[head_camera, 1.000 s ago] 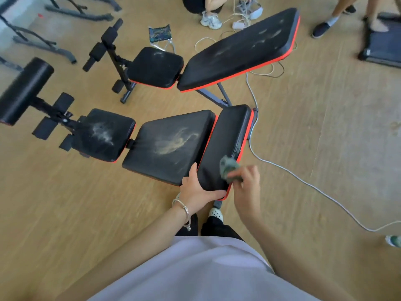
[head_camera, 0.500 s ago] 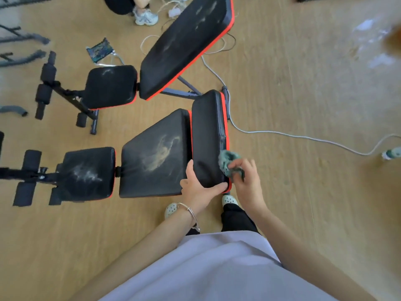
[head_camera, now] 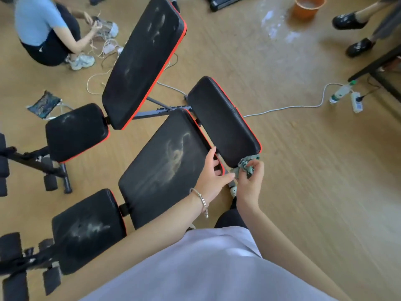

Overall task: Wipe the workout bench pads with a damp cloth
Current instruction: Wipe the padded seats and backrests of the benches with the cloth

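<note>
The left hand (head_camera: 211, 173) no longer clasps the end pad (head_camera: 223, 122); its fingers lie loose, holding nothing. Just beside it, the right hand (head_camera: 249, 183) pinches the bunched cloth (head_camera: 245, 165) at that pad's near corner.

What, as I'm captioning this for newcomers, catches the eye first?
Pale dusty smears on the black middle pad, centre frame. Just right, the right hand grips a green cloth at the near corner of a cleaner pad, with the left hand open beside it.
</note>
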